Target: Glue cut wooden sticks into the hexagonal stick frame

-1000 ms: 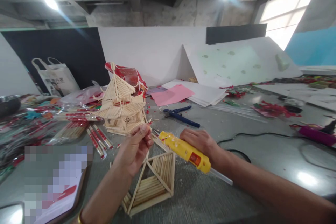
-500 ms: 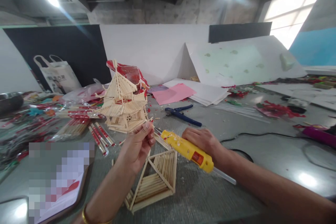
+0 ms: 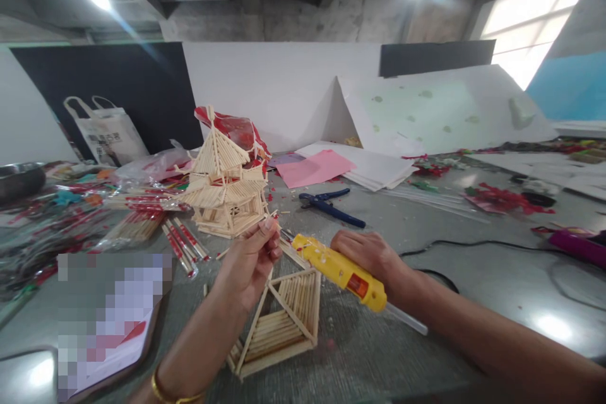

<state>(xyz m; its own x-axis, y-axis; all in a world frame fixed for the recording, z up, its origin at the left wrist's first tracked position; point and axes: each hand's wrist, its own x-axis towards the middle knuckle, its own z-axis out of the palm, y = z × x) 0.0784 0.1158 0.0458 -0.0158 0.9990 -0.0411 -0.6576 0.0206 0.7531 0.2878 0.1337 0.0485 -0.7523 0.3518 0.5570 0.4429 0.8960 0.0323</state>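
My right hand (image 3: 362, 252) is wrapped round a yellow hot glue gun (image 3: 338, 268), a clear glue stick (image 3: 406, 319) sticking out of its back end. The gun's nozzle points left, close to the fingertips of my left hand (image 3: 253, 255). Thumb and fingers of that hand are pinched together; a bit of red shows at the tips, too small to name. Below lies a flat frame of thin wooden sticks (image 3: 279, 328), partly filled with rows of sticks. Behind my left hand stands a tiered stick pagoda (image 3: 227, 192) with a pointed roof.
Blue-handled pliers (image 3: 326, 205) lie beyond the glue gun. Pink paper (image 3: 315, 167) and white sheets are at the back. Wrapped chopsticks (image 3: 182, 243) and plastic-bagged sticks (image 3: 135, 227) cover the left, near a blurred-out tablet or phone (image 3: 118, 328). A black cable (image 3: 454, 242) runs across the right.
The whole view has shifted very slightly. Both hands and the glue gun keep the same position relative to the stick frame.
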